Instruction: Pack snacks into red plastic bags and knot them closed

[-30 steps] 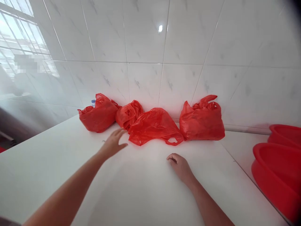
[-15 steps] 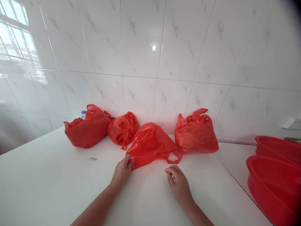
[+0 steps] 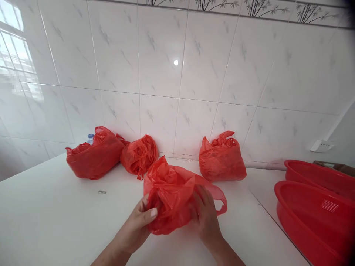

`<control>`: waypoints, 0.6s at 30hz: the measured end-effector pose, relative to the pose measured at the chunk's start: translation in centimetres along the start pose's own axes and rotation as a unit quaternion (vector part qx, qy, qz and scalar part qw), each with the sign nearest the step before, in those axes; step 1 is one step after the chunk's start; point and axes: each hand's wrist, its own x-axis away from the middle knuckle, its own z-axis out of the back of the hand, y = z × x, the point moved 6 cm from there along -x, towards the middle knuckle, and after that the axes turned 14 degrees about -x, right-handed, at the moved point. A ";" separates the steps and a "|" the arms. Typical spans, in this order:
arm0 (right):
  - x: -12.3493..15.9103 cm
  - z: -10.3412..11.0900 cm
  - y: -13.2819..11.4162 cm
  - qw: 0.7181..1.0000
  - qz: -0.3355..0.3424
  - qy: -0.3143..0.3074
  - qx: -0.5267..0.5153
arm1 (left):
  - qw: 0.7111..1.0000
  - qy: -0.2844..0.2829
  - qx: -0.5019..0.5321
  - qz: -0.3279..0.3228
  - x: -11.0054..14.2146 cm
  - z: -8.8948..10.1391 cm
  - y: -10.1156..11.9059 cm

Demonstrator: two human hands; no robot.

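A crumpled red plastic bag (image 3: 172, 199) is between my two hands, near the middle of the white table. My left hand (image 3: 138, 221) grips its left side, the thumb lying on the front of the plastic. Against its right side is my right hand (image 3: 205, 212), fingers curled around the film and partly hidden by it. One looped handle (image 3: 222, 207) of the bag sticks out past the right hand. Behind stand a round, bunched red bag (image 3: 140, 155), a larger red bag (image 3: 95, 157) to the left and another full red bag (image 3: 222, 159) to the right.
Two red plastic basins (image 3: 313, 221) sit at the right, the nearer one with a patch of small holes. A blue-capped bottle (image 3: 90, 138) shows behind the left bag. A small scrap (image 3: 101, 192) lies on the white table (image 3: 55, 221). A tiled wall (image 3: 161, 74) rises behind.
The middle bag has come toward me, lifted and bunched up. My right hand, apart from it before, now grips its right side. The view has tilted up and turned slightly right.
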 end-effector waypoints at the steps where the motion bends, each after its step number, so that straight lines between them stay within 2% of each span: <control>1: -0.1 0.1 0.0 1.000 -0.001 -0.007 0.022 | 1.000 0.023 -0.004 0.000 0.4 0.4 0.6; 3: 0.0 0.0 0.3 0.997 -0.017 -0.023 0.066 | 0.996 0.083 -0.029 -0.009 1.0 1.6 2.0; 6: 0.6 -0.5 1.9 0.993 -0.082 -0.061 0.056 | 0.982 0.169 -0.084 -0.013 1.5 3.5 4.0; 8: 1.1 -1.3 3.0 0.986 -0.124 -0.105 0.019 | 0.970 0.199 -0.141 0.007 1.6 4.5 4.7; 10: 1.4 -1.8 3.5 0.978 -0.158 -0.135 -0.013 | 0.950 0.207 -0.231 0.035 1.8 5.3 4.9; 12: 1.4 -1.9 3.3 0.975 -0.174 -0.130 -0.040 | 0.912 0.213 -0.350 0.033 2.0 5.9 4.8; 15: 1.1 -1.7 2.3 0.968 -0.194 -0.100 -0.124 | 0.826 0.227 -0.516 -0.013 2.4 6.3 4.7; 18: 1.3 -1.8 1.8 0.930 -0.252 -0.109 -0.244 | 0.768 0.202 -0.607 -0.030 2.1 5.8 3.6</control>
